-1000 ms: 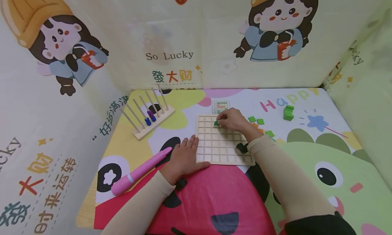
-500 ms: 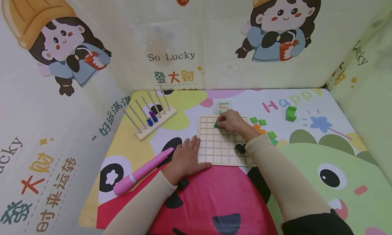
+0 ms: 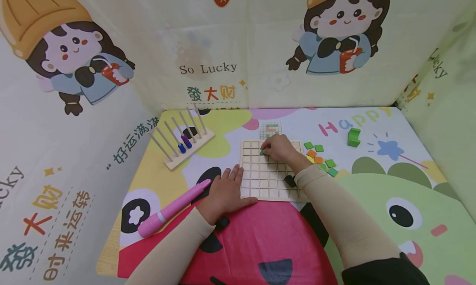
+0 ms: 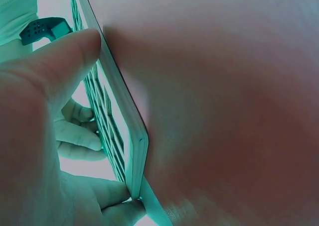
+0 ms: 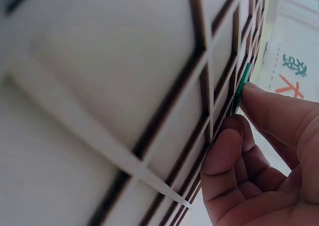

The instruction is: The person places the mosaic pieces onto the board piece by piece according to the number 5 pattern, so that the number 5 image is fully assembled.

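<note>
A light wooden grid board (image 3: 256, 181) lies on the table between both hands. My left hand (image 3: 225, 192) rests flat at its left edge, fingers spread; the left wrist view shows the thumb (image 4: 75, 52) against the board's side. Over the far part of the board, my right hand (image 3: 279, 148) pinches a small green tile (image 5: 242, 89) between thumb and fingers. That tile sits right at a grid cell, tilted against the ribs in the right wrist view. My right fingers hide most of it in the head view.
Right of the board lie several loose green and orange tiles (image 3: 311, 153). A small printed grid card (image 3: 270, 129) is behind it. A green block (image 3: 353, 137) stands farther right. On the left are a peg rack (image 3: 189, 149) with blue and purple beads and a pink pen-shaped object (image 3: 172, 208).
My right hand has shifted slightly to the left over the board, still pinching the green tile. My left hand stays at the board's edge.
</note>
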